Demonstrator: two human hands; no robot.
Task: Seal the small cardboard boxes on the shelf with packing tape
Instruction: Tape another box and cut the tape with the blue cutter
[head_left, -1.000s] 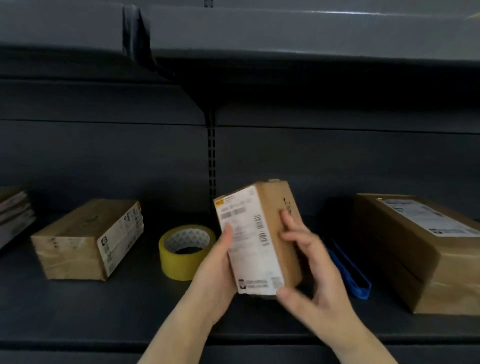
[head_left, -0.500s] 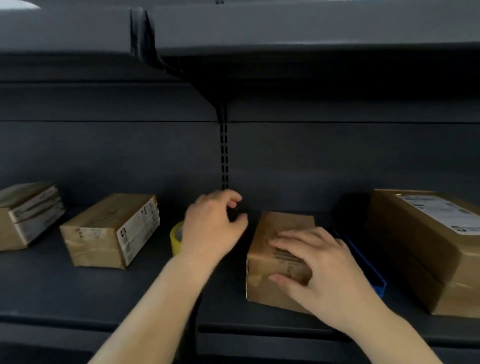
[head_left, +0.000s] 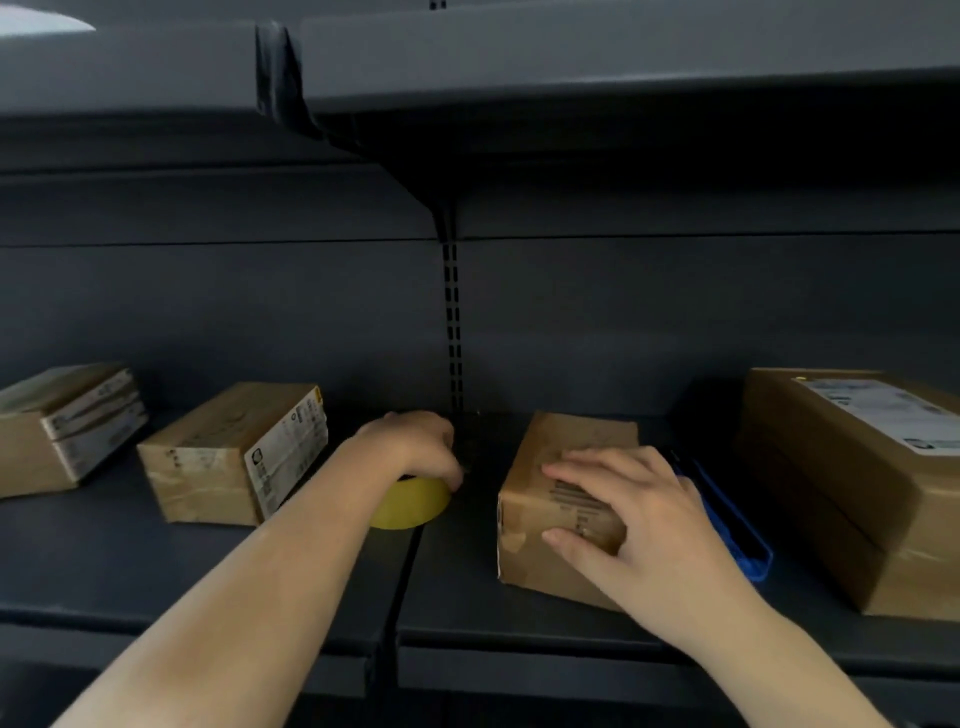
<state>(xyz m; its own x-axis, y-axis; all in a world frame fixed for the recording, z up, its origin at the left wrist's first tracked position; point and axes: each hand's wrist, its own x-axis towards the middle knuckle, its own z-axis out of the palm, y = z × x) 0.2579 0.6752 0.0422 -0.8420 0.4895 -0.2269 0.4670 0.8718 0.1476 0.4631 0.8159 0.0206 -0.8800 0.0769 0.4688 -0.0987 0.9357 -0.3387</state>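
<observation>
A small cardboard box (head_left: 545, 530) lies flat on the dark shelf (head_left: 208, 561), right of centre. My right hand (head_left: 639, 525) rests on top of it, fingers spread, thumb against its front face. To the left, the yellow roll of packing tape (head_left: 415, 501) lies flat on the shelf. My left hand (head_left: 415, 447) covers the roll from above with its fingers curled down around it. Two more small boxes stand to the left, one (head_left: 228, 457) near the tape and one (head_left: 62, 431) at the edge of view.
A larger cardboard box (head_left: 852, 483) with a white label fills the right end of the shelf. A blue plastic object (head_left: 737, 540) lies between it and the box under my hand. An upper shelf (head_left: 571, 67) overhangs. A slotted upright (head_left: 452, 322) runs down the back panel.
The box went from upright in both hands to lying flat on the shelf. My left hand left it, moved left and came down over the tape roll. The right hand stays on the box.
</observation>
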